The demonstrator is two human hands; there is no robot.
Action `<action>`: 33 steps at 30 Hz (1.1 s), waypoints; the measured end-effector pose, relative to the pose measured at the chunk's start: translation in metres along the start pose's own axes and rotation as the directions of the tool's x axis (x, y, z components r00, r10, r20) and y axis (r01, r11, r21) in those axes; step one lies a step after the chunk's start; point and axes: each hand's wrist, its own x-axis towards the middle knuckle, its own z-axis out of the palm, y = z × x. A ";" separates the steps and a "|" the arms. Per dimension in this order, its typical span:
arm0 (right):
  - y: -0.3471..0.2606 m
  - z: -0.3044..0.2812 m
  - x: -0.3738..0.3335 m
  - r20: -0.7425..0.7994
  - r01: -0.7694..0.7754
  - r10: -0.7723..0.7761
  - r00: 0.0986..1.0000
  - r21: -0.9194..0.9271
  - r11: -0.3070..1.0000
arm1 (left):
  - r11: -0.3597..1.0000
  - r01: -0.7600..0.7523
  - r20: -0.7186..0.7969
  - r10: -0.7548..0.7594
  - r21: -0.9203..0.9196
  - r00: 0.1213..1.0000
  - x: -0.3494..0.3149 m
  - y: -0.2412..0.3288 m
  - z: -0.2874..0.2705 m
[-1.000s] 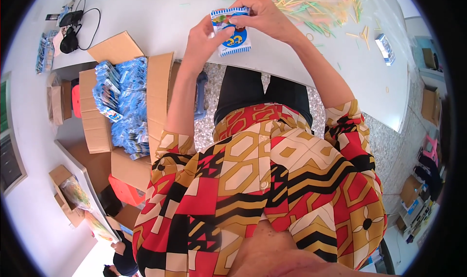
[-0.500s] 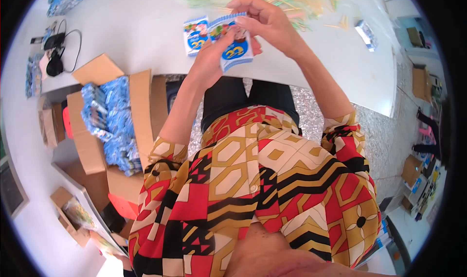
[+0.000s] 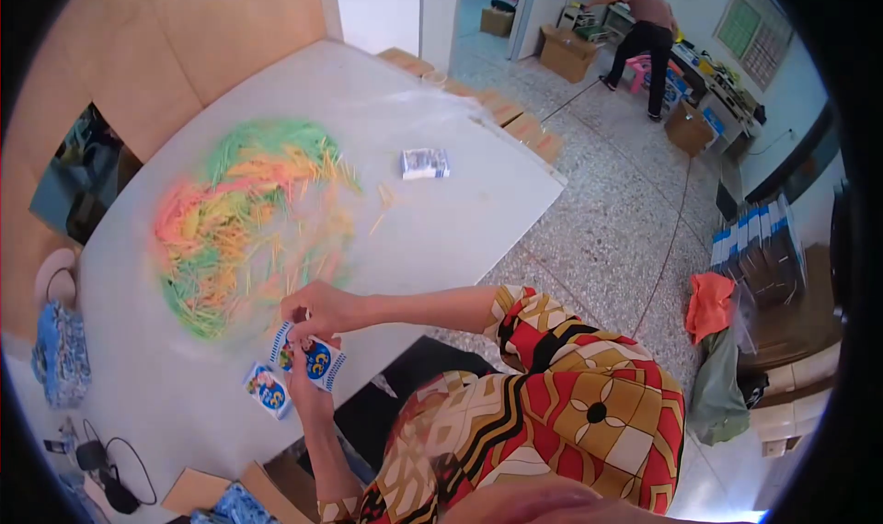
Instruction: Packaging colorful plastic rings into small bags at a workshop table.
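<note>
Clock off R hand (image 3: 324,308), 12 = view top. Stick pile (image 3: 230,225) blocks 10–12. Open lane over bare tbl (image 3: 428,239) at 2; loose sticks (image 3: 382,207) + sm. pack (image 3: 425,163) in way at 1. R forearm (image 3: 418,310) bars 3. L hand (image 3: 310,391) + held pkt (image 3: 320,361) block 6, loose pkt (image 3: 268,392) at 7. Tbl also open 8–9 up to blue bundle (image 3: 62,354).

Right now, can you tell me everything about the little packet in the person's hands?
The packet is white and blue, roughly rectangular, with striped bands at both ends and a blue round patch marked in yellow. It looks like thin plastic. It is tilted, near the edge of the table. The left grip holds it, thumb across its front; the right grip is at its upper left end. I can't tell whether it's sealed.
</note>
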 end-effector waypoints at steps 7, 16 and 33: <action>0.003 -0.009 0.002 -0.099 0.035 -0.029 0.995 0.063 0.997 | 0.992 -0.127 0.060 0.125 0.028 0.990 0.016 -0.001 0.018; 0.020 -0.023 0.006 0.025 -0.107 0.113 0.993 -0.160 0.981 | 0.999 -0.038 0.064 0.036 0.032 0.997 0.018 -0.003 0.015; 0.004 -0.004 -0.006 0.134 -0.191 0.186 0.973 0.030 0.981 | 0.998 -0.033 -0.015 0.034 0.057 0.999 0.001 0.003 0.008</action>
